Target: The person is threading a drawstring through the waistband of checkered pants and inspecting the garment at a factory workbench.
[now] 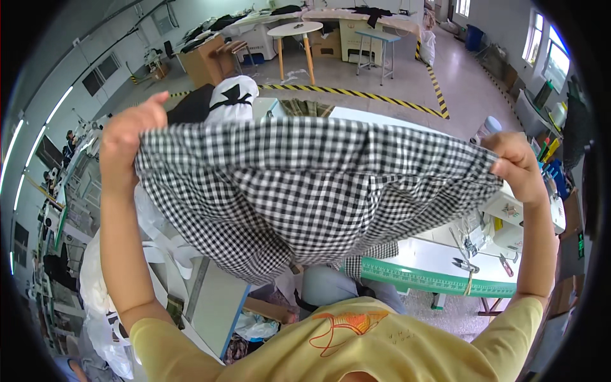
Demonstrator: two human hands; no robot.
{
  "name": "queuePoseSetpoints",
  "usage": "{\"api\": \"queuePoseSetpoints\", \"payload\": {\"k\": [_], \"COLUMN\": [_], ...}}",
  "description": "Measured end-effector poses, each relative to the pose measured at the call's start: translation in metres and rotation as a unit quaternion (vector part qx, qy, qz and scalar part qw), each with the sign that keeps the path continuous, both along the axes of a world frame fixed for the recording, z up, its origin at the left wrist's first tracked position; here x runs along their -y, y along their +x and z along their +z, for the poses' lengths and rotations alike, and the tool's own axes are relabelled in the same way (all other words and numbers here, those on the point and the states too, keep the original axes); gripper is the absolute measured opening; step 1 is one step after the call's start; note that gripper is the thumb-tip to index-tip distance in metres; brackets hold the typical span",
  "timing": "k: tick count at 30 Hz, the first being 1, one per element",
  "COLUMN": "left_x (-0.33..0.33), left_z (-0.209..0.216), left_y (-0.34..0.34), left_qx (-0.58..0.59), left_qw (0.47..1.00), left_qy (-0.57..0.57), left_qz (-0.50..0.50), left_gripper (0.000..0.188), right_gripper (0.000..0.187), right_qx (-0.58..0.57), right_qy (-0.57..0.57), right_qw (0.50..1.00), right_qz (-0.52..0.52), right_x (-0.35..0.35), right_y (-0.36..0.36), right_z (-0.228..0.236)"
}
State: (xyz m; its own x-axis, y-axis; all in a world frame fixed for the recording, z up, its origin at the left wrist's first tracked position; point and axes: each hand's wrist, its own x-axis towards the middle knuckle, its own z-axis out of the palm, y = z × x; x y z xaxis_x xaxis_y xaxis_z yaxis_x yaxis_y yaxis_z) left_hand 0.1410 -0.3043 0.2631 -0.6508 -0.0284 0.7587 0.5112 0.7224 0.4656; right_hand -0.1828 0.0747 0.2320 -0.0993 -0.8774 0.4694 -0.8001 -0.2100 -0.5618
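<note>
Black-and-white checked cloth, hands clenched, gripping opposite ends

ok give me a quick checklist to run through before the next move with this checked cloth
1. Left hand gripping the checked cloth at its upper left end: ok.
2. Right hand gripping it near the upper right end: ok.
3. Upper edge spread out between the hands: ok, held wide.
4. Lower part smooth and free of folds: not ok, it hangs in loose folds.
5. Cloth clear of the dark snips: ok, they lie apart from it on the white table, toward the right.
6. Far side of the cloth free of marks: cannot tell, it faces away.
</note>
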Motion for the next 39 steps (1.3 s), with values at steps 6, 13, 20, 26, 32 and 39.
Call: {"api": "queuePoseSetpoints", "payload": {"k": [6,13,20,26,32,39], "left_x": [0.001,0.031,0.027,0.031,0.023,0.033], "left_z": [-0.003,-0.017,-0.025,-0.025,0.005,0.101], "left_y": [-0.006,-0.008,-0.014,-0.029,-0.049,-0.035], "left_qx": [0.011,-0.001,-0.026,0.028,0.116,-0.216], "left_qw": [1.0,0.998,0.988,0.991,0.917,0.575], "left_qy": [0.017,0.055,0.139,0.113,-0.339,-0.591], "left_qz": [-0.007,-0.01,-0.062,-0.067,0.173,0.523], "left_gripper": [0.057,0.058,0.056,0.052,0.025,0.015], "right_gripper": [0.031,0.033,0.023,0.023,0.02,0.01], "right_qx": [0.089,0.158,0.303,0.279,0.046,-0.547], "right_qy": [0.036,-0.008,-0.067,-0.046,0.041,-0.251], "right_qw": [0.995,0.983,0.945,0.957,0.998,0.775], "right_qz": [0.038,0.089,0.1,0.06,0.007,-0.196], "right_x": [0.003,0.003,-0.016,-0.009,0.024,0.074], "right_y": [0.0,-0.015,-0.04,-0.047,-0.036,0.022], "right_z": [-0.001,0.004,-0.015,-0.016,0.03,0.075]}}
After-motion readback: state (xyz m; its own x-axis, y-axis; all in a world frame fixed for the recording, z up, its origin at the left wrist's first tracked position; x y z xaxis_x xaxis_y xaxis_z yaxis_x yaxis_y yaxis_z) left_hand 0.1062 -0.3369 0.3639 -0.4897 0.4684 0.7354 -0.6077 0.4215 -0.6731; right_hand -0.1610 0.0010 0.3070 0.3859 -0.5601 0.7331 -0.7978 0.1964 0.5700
